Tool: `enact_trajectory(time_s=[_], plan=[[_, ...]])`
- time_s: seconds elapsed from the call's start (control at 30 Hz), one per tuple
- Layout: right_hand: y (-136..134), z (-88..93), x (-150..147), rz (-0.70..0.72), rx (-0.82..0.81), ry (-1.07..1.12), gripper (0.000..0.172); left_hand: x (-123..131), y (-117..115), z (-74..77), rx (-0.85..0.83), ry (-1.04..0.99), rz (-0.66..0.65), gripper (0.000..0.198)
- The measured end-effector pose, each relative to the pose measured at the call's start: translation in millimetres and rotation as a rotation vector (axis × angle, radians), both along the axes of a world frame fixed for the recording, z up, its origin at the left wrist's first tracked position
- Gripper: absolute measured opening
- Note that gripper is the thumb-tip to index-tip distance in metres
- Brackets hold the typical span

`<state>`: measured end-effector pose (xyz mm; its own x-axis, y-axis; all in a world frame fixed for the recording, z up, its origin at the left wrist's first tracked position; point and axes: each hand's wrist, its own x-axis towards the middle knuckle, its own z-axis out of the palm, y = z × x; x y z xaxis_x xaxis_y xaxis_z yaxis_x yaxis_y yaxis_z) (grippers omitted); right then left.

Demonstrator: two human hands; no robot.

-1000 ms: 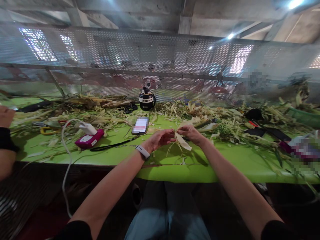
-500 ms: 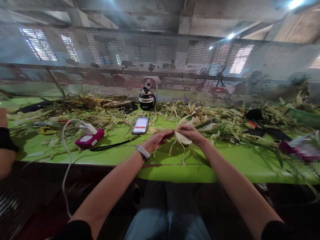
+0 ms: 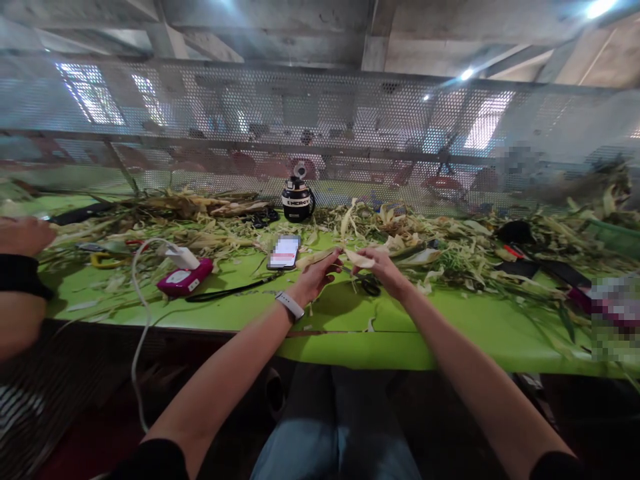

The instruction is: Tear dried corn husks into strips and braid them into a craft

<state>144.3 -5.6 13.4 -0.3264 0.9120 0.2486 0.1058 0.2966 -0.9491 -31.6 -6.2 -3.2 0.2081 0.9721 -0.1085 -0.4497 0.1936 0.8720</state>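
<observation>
Both hands work close together over the green table [image 3: 345, 343]. My left hand [image 3: 316, 277], with a pale watch band at its wrist, is closed in a pinch on pale corn husk. My right hand [image 3: 383, 272] pinches a wide, cream-coloured piece of corn husk [image 3: 360, 260] that reaches towards the left fingertips. A narrow strip of husk [image 3: 349, 223] stands up above the fingers; which hand bears it is hard to tell. Under my right hand lie black-handled scissors [image 3: 370, 287], partly covered.
A phone [image 3: 284, 252] and a black jar-shaped bottle [image 3: 298, 200] stand ahead. Left are a magenta power block [image 3: 185, 277] with a white cable and yellow-handled scissors [image 3: 103, 260]. Husk scraps [image 3: 455, 250] spread along the back. Another person's hand [image 3: 25, 235] rests at far left.
The husk that hung down with loose strands between my hands now lies sideways, and a strip points up. The scissors below have come into sight. The other person's hand shows more.
</observation>
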Motion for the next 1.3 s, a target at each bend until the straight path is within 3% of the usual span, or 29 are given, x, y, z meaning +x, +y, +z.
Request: enact_trajectory(time_s=[0.23, 0.43, 0.67, 0.93, 1.23, 1.3], plan=[[-0.1, -3.0, -7.3, -0.134, -0.018, -0.041, 0.029, 0.0, -0.7, -1.6, -0.002, 0.050, -0.060, 0.026], [0.6, -6.9, -7.1, -0.113, 0.020, -0.101, 0.028, 1.8, -4.2, -2.2, 0.110, 0.150, -0.034, 0.029], [2.9, -8.7, -4.0, -0.115, 0.077, -0.083, 0.028, 1.4, 2.3, -5.3, 0.043, 0.007, -0.047, 0.019], [3.3, -9.4, -4.7, -0.127, 0.181, -0.137, 0.027, 1.9, -1.6, -0.1, 0.004, 0.099, -0.052, 0.023], [5.0, -3.4, 2.9, -0.087, -0.011, -0.076, 0.022, 2.0, 3.1, -1.0, -0.103, 0.039, 0.023, 0.001], [4.9, -2.5, 2.8, -0.092, -0.034, -0.064, 0.022, 1.4, 3.5, 1.1, -0.121, 0.041, 0.015, 0.009]])
